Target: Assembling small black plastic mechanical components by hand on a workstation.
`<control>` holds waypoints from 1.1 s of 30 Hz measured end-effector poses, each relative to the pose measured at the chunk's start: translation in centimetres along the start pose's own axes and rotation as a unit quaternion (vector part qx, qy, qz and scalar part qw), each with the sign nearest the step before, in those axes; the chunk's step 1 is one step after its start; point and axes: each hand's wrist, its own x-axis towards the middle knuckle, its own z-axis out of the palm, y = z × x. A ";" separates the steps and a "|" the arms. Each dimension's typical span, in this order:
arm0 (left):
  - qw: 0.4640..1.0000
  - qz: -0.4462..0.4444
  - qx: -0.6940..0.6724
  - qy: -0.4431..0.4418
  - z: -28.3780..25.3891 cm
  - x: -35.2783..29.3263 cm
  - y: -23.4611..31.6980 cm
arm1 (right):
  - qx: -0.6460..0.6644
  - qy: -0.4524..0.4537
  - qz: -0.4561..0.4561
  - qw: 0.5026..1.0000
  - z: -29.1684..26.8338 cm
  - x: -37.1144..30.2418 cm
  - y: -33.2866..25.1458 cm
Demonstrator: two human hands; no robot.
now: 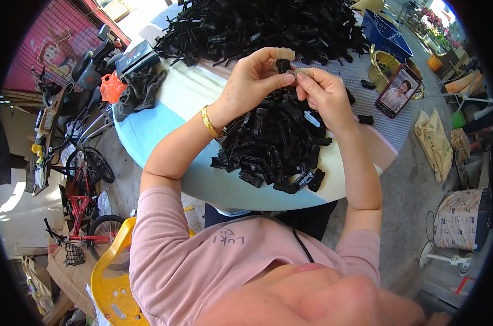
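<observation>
Over the far half of the table, my left hand [257,76] is closed on a small black plastic part [283,66], held between the thumb and fingers. Tan tape wraps one of its fingertips. My right hand [325,95] meets it from the right, thumb and forefinger pinched together at the part. Whatever is in that pinch is too small to make out. Beneath both hands lies a loose heap of black plastic parts [273,144], several with clip-like shapes. Behind them rises a much larger pile of similar black pieces [257,30].
The round table [197,182] has a striped cloth. At its right stand a phone [398,91] and a gold-coloured pot [378,62], with a blue tray [388,35] beyond. Dark gloves [140,95] and a box [137,58] lie at the left. A yellow chair [113,266] is behind.
</observation>
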 end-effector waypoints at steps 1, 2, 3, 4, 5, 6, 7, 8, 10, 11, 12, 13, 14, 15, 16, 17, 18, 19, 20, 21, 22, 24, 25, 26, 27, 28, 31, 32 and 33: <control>1.000 0.000 0.000 0.002 0.0 -0.1 0.1 | -0.027 0.005 -0.008 1.000 0.0 0.0 -0.1; 1.000 0.007 0.022 0.004 0.0 -0.1 0.2 | -0.027 0.003 -0.008 1.000 0.1 -0.1 -0.1; 0.999 0.015 0.043 0.005 0.0 -0.1 0.3 | -0.028 0.007 -0.008 1.000 0.2 -0.2 -0.1; 0.999 0.015 0.044 0.006 0.0 -0.2 0.3 | -0.028 0.012 -0.008 1.000 0.3 -0.2 -0.1; 0.998 0.027 0.051 0.006 -0.1 -0.2 0.2 | -0.028 0.010 -0.008 1.000 0.4 -0.2 0.0; 0.998 0.039 0.058 0.005 0.0 -0.3 0.2 | -0.029 0.019 -0.011 0.999 0.6 -0.3 -0.1; 0.998 0.039 0.059 0.006 0.0 -0.3 0.0 | -0.029 0.027 -0.013 0.999 0.7 -0.4 -0.1; 0.996 0.054 0.072 0.008 0.0 -0.3 -0.2 | -0.029 0.026 -0.013 0.999 0.7 -0.4 0.0; 0.994 0.068 0.087 0.011 0.1 -0.4 -0.2 | -0.054 0.028 -0.014 0.998 0.8 -0.4 0.4; 0.987 0.076 0.140 0.028 0.3 -0.6 -0.1 | -0.054 0.027 -0.014 0.998 0.8 -0.4 0.4; 0.977 0.082 0.192 0.045 0.4 -0.8 0.0 | -0.065 0.025 -0.024 0.997 0.9 -0.4 0.4; 0.977 0.081 0.193 0.046 0.3 -0.7 0.1 | -0.076 0.023 -0.034 0.996 0.9 -0.4 0.4; 0.971 0.085 0.220 0.033 0.1 -0.6 0.3 | -0.075 0.022 -0.034 0.996 0.8 -0.4 0.2; 0.964 0.090 0.248 0.020 -0.2 -0.5 0.7 | -0.046 0.011 -0.016 0.999 0.7 -0.3 -0.2; 0.965 0.088 0.247 0.018 -0.5 -0.2 1.7 | -0.019 0.003 0.003 1.000 0.4 -0.1 -0.2; 0.950 0.047 0.307 -0.033 -0.9 0.3 3.3 | -0.018 0.005 0.005 1.000 0.1 0.1 0.0; 0.927 0.006 0.366 -0.083 -1.3 0.3 4.2 | 0.009 0.016 -0.005 1.000 -0.3 0.3 0.2; 0.938 -0.006 0.326 -0.118 -2.1 0.6 4.1 | 0.037 0.026 -0.016 0.999 -0.7 0.5 0.4; 0.938 -0.007 0.325 -0.119 -2.9 0.9 3.5 | 0.037 0.027 -0.015 0.999 -1.1 0.7 0.8; 0.959 -0.029 0.243 -0.144 -3.9 1.0 2.7 | 0.047 0.053 -0.020 0.997 -1.3 1.0 1.1; 0.971 -0.051 0.160 -0.169 -4.9 1.3 1.8 | 0.057 0.080 -0.025 0.995 -1.3 1.1 1.1; 0.959 -0.008 0.276 -0.068 -7.0 2.7 -1.8 | 0.017 0.093 -0.033 0.995 -1.0 1.3 1.4; 0.946 -0.020 0.324 -0.018 -7.3 3.3 -3.2 | -0.049 0.105 -0.073 0.991 -1.0 1.4 2.1; 0.927 -0.033 0.373 0.035 -7.8 3.6 -4.5 | -0.113 0.114 -0.113 0.980 -1.0 1.5 2.6; 0.908 -0.018 0.416 0.046 -8.6 3.7 -6.1 | -0.146 0.110 -0.114 0.976 -0.7 1.5 2.3; 0.888 -0.002 0.457 0.055 -8.9 3.8 -7.4 | -0.145 0.110 -0.116 0.976 -0.6 1.6 2.5; 0.800 0.053 0.591 0.087 -8.0 3.9 -9.1 | -0.177 0.129 -0.149 0.964 -0.8 1.8 3.2; 0.739 0.086 0.658 0.114 -7.7 4.0 -9.3 | -0.218 0.138 -0.168 0.952 -0.9 1.8 3.2; 0.740 0.086 0.658 0.113 -7.7 3.9 -9.4 | -0.258 0.146 -0.185 0.937 -1.0 1.8 3.3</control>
